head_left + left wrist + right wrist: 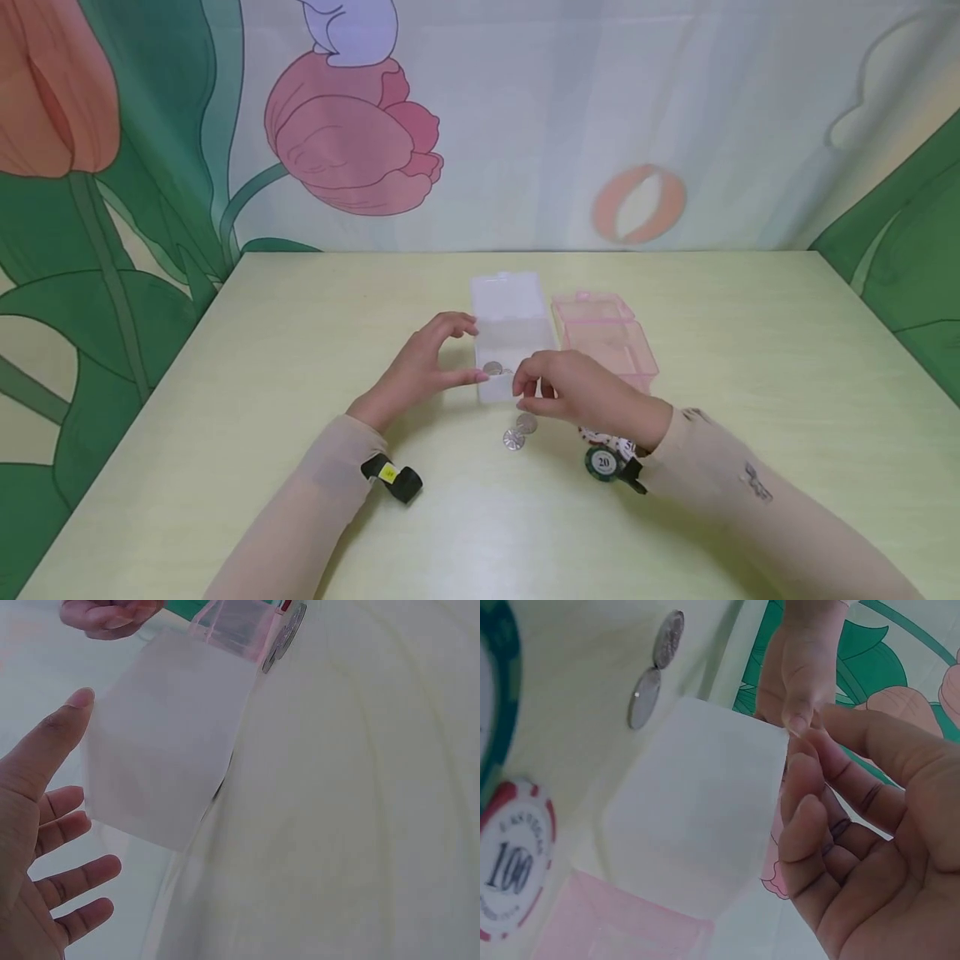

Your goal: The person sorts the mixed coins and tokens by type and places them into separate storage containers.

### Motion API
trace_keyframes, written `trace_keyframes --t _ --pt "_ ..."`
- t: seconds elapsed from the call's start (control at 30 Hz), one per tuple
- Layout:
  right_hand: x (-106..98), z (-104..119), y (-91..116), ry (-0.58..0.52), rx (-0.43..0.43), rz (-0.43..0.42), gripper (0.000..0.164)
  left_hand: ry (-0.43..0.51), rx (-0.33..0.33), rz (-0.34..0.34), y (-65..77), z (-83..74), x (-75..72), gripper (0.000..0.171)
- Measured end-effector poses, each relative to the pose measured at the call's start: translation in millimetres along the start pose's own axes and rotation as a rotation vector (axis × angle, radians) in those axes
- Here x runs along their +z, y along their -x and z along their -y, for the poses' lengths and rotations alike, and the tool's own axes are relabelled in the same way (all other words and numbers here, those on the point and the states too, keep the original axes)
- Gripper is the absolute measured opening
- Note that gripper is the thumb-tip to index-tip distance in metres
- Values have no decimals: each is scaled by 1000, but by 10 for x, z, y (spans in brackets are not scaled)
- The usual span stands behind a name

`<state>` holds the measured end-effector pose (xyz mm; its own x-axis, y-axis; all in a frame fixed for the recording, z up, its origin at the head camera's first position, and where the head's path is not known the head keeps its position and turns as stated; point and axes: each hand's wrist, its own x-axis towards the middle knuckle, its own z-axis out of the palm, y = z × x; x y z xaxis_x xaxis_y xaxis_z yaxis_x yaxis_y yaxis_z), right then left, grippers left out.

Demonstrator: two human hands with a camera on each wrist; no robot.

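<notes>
A white lidded box stands with its lid up and back, and coins lie inside near its front. My left hand spreads thumb and fingers along the box's left side, the thumb touching near the front corner. Over the front right of the box, my right hand has its fingers bent and thumb close to them. In the right wrist view the right fingertips come close together; whether they pinch a coin is not clear. Two loose coins lie on the table in front of the box.
A pink see-through box, lid up, stands right of the white one. Poker chips, including a green 20 chip and a red-and-white 100 chip, lie near my right wrist. A printed cloth hangs behind the table.
</notes>
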<state>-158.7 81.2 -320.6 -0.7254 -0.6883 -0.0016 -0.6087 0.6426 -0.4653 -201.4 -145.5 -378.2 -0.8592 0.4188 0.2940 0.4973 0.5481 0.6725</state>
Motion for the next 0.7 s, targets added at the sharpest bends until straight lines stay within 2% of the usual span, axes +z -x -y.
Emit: trace_keyframes --t 0.2,0.53,0.7 --pt "87 -39 43 27 21 22 11 -11 -30 10 6 10 3 55" --pt "208 -85 69 132 42 8 12 9 -5 9 -1 20 -2 55" --pt "303 -96 74 231 58 -10 12 2 -8 9 2 11 -9 55"
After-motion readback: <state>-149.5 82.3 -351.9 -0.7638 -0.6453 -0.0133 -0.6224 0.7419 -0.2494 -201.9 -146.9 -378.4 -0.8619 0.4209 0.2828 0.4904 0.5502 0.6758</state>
